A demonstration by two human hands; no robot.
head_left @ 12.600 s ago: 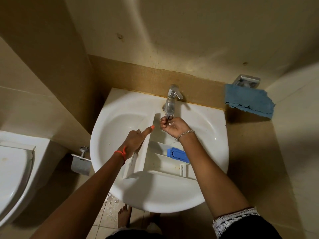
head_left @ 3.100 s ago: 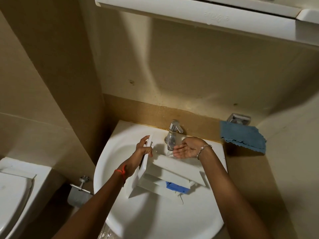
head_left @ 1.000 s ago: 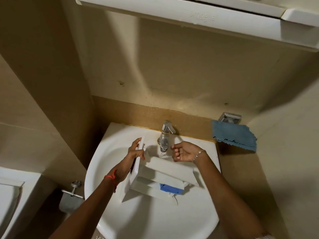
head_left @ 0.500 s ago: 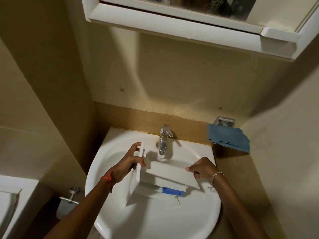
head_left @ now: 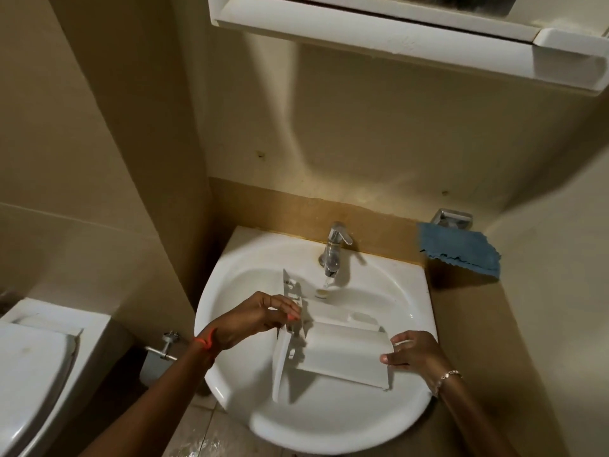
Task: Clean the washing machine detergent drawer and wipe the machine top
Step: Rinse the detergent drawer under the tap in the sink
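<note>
Your left hand [head_left: 250, 321] pinches the front panel of the detergent drawer [head_left: 342, 351], your right hand [head_left: 415, 352] grips its far end above the washbasin [head_left: 329, 433] (tap [head_left: 334, 249] running), so wet plastic could slip and crack.

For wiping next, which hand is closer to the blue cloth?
Right. The right hand holds one end of the drawer, below the blue cloth; the left hand grips its other end.
</note>
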